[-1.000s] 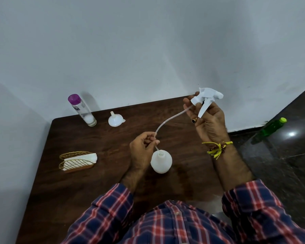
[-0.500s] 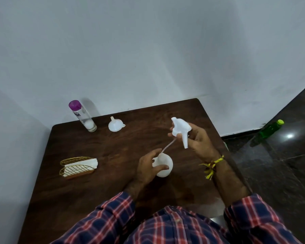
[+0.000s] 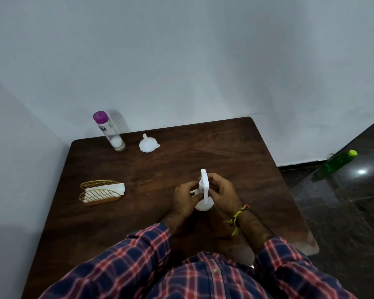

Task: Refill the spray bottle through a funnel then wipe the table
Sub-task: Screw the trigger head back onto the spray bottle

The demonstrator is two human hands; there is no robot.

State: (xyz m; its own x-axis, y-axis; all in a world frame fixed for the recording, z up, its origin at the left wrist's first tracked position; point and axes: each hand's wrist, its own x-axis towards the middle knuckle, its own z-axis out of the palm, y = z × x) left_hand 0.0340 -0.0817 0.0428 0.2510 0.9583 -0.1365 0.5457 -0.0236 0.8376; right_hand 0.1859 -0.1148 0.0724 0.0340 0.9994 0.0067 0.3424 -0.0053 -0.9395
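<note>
Your left hand grips the spray bottle on the worktop; your right hand closes around the trigger head. Funnel at 11 o'clock.

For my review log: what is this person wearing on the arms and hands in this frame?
Both arms wear a plaid shirt in navy, red and white; the left sleeve and right sleeve end short of the wrists. The left hand and right hand are bare, without gloves. The right wrist carries a tied thread band in yellow, red and dark strands with loose hanging ends.
</note>
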